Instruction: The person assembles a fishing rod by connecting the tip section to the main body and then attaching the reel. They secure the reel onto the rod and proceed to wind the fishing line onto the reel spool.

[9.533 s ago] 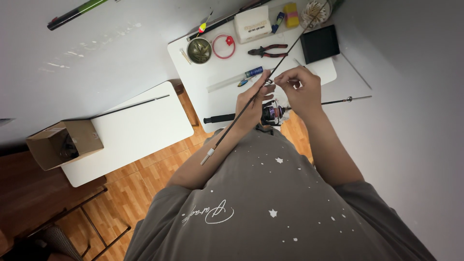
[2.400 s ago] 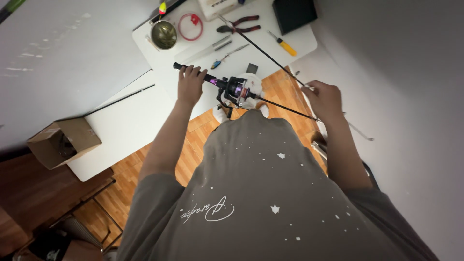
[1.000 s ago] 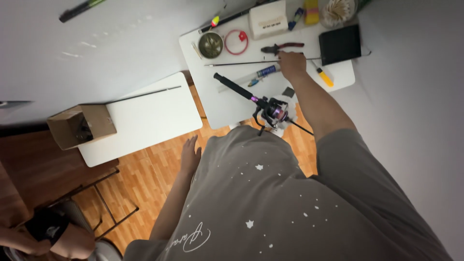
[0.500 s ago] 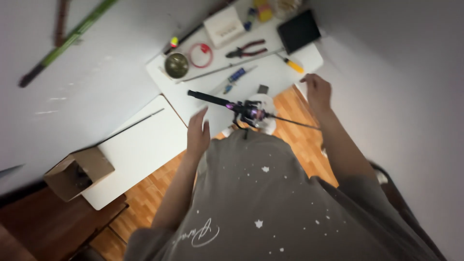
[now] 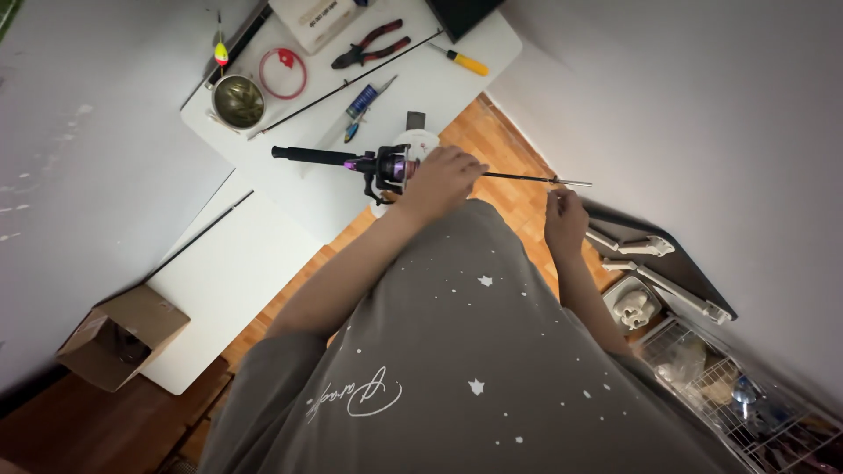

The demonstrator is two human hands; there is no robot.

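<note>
— While you look down, what have your hands got?

— My left hand [image 5: 439,178] is wrapped around the fishing rod [image 5: 316,157] just ahead of the spinning reel [image 5: 386,168], fingers clamped on the blank. That reel, black with purple trim, hangs under the rod, and the dark grip sticks out to the left over the white table [image 5: 290,189].

— And the other hand?

— My right hand [image 5: 565,219] is up at the thin end of the rod, where the tip section reaches out past the table edge over the wooden floor [image 5: 492,140]. Its fingertips are pinched together at that tip; whether they hold line or the tip itself, I cannot tell.

— Is the rod resting on anything?

— It lies level between my hands, above the table's near edge. I cannot tell whether the reel touches the tabletop.

— What else is on the table?

— Farther back lies a second thin rod piece [image 5: 342,85], set diagonally. Beyond it are red-handled pliers [image 5: 369,44], a yellow-handled screwdriver [image 5: 465,61], a red ring [image 5: 283,73] and a round metal bowl [image 5: 239,101].
</note>
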